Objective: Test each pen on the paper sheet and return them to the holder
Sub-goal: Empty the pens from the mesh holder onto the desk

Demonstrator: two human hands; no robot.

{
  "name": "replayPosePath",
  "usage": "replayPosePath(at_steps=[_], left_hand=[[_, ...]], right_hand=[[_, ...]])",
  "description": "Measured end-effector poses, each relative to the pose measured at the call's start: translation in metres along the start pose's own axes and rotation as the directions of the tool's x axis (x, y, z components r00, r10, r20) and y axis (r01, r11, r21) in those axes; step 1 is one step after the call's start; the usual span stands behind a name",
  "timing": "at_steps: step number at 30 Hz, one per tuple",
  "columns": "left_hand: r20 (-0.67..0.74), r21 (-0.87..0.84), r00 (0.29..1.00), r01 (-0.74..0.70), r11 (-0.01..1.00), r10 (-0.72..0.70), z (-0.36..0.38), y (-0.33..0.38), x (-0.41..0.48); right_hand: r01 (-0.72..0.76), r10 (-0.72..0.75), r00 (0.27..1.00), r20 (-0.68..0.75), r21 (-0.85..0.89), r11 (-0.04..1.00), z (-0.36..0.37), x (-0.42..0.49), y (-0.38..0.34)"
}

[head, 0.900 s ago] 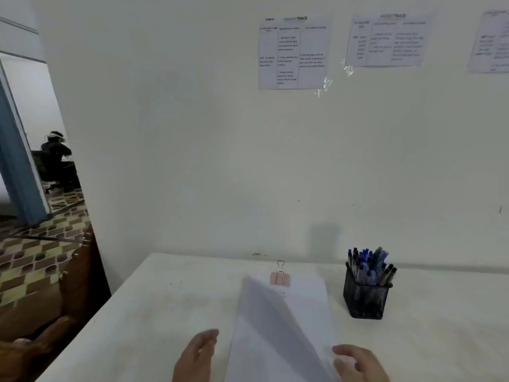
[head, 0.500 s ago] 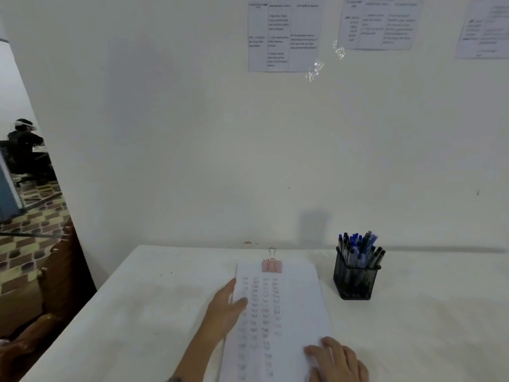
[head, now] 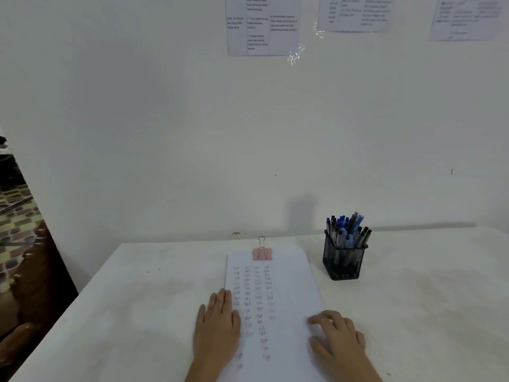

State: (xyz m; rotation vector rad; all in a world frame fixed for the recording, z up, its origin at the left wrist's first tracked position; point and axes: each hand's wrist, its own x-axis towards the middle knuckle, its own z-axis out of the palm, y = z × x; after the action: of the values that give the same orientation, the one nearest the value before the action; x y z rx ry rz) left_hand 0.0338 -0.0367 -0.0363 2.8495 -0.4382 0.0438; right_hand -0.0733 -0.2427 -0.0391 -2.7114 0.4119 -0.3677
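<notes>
Black mesh pen holder (head: 344, 260) stands beyond my right hand (head: 337, 337), the nearer one, its pens (head: 347, 230) upright. That hand and my left hand (head: 217, 326) rest empty, fingers relaxed, on the paper sheet (head: 286, 288).

The paper sheet (head: 292, 285) carries four columns of one short handwritten word, repeated row after row; it seems to start with "T", but the letters are too blurred to read surely; three printed sheets (head: 261, 26) on the wall (head: 165, 133) show tables of small text, none of it legible; no brand, number or sign can be read.
</notes>
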Motion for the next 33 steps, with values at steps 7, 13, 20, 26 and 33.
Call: replayPosePath(at_steps=[7,13,20,26,33], left_hand=[[0.049,0.058,0.999,-0.006,0.998,0.003,0.003,-0.002,0.003],[0.024,0.018,1.000,-0.010,1.000,0.009,0.005,-0.003,0.005],[-0.088,-0.096,0.996,0.000,0.995,-0.008,0.017,-0.007,0.007],[-0.051,-0.047,0.998,0.031,0.998,-0.033,0.012,-0.004,0.006],[-0.045,-0.010,0.998,0.038,0.999,-0.038,0.011,-0.003,0.006]], right_hand=[[-0.194,0.437,0.844,-0.309,0.585,0.788,-0.010,0.055,0.027],[-0.262,0.555,0.801,-0.224,0.702,0.662,-0.026,0.097,0.036],[-0.212,0.450,0.882,-0.138,0.737,0.642,-0.043,0.121,0.048],[-0.203,0.290,0.954,-0.076,0.546,0.813,-0.081,0.129,0.077],[0.017,0.017,0.953,0.302,-0.110,0.994,-0.117,0.143,0.088]])
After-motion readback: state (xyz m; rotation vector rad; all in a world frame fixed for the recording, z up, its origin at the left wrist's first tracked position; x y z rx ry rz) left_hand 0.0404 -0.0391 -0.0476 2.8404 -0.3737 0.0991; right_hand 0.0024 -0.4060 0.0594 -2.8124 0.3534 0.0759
